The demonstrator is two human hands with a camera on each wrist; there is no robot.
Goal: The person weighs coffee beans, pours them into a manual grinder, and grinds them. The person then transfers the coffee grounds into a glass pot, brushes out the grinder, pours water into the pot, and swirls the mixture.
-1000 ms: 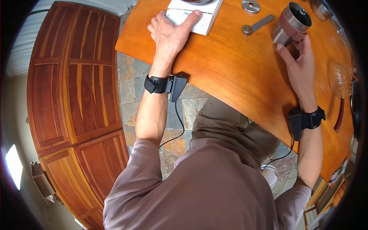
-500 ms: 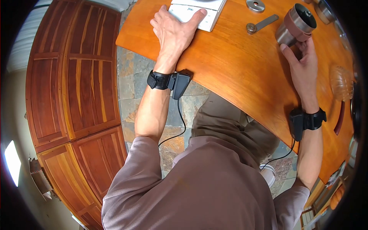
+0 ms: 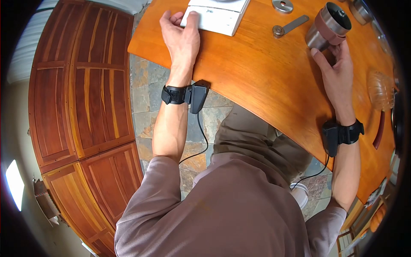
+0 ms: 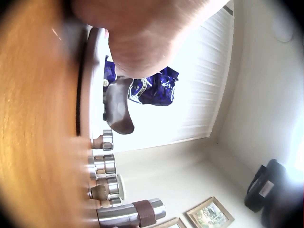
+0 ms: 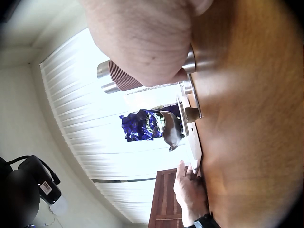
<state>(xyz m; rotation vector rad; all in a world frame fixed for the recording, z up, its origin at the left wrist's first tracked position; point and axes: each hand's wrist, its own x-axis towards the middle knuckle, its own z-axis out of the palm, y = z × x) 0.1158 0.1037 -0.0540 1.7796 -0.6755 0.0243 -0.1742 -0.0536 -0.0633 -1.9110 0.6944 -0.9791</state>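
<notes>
My left hand [image 3: 182, 43] is at the near left corner of a white kitchen scale [image 3: 214, 20], the thumb on its top and the fingers loosely bent beside its left edge. A greyish-brown curved dish [image 5: 172, 132] sits on the scale. My right hand [image 3: 339, 77] holds the lower part of a steel hand coffee grinder [image 3: 317, 38] with a brown band, thumb on the near side and fingers behind. The grinder stands tilted in the head view, its open top showing a central shaft. Between the hands lie a crank handle [image 3: 295, 25] with a knob and a round metal lid [image 3: 282, 6].
A steel container [image 3: 360, 12] stands beyond the grinder. At the right lie a ribbed clear glass vessel [image 3: 380, 92] and a dark red handle [image 3: 379, 130]. Behind the scale is a blue shiny bag [image 5: 137, 126]. The wooden table [image 3: 257, 73] ends near my body.
My left thumb has slid from the middle of the scale's front strip to its left corner, the hand shifting left. My right hand keeps its hold on the grinder in place.
</notes>
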